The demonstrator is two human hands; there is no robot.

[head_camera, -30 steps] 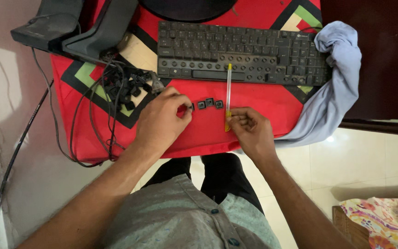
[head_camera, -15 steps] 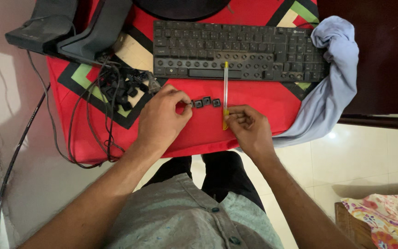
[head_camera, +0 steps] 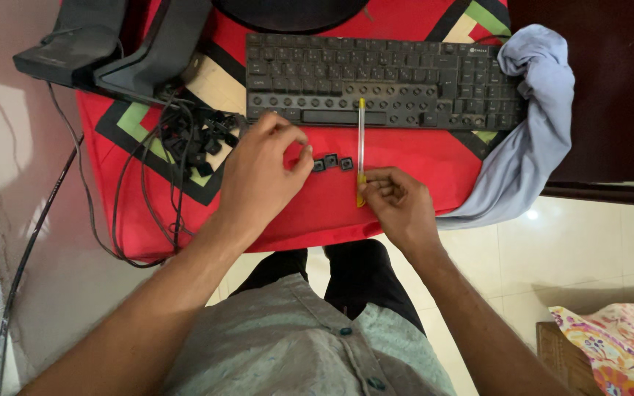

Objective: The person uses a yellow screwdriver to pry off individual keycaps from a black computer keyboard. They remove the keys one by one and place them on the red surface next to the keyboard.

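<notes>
Right now, left hand: my left hand (head_camera: 258,172) rests on the red cloth (head_camera: 420,158) just below the keyboard, fingers (head_camera: 299,158) curled loosely and not closed on anything I can make out; the thumb tip is just beside the loose keycaps.
Right hand: my right hand (head_camera: 398,202) has its fingers pinched shut round the lower end of the pen.
Pen: the clear pen (head_camera: 361,147) with a yellow tip lies nearly straight up and down in my view, its far end resting on the bottom rows of the keyboard, its near end in my right fingers.
Keycaps: three small black keycaps (head_camera: 332,163) sit in a short row on the cloth, between my two hands, just left of the pen.
Keyboard: the black keyboard (head_camera: 434,73) lies across the desk above both hands; several keys in its lower rows are off, showing round stems.
Cables: a tangle of black cables (head_camera: 185,139) lies left of my left hand, running off the desk edge.
Grey cloth: a pale blue-grey cloth (head_camera: 530,139) is bunched at the keyboard's right end.
Speakers: dark speakers (head_camera: 111,44) stand at the far left corner.
</notes>
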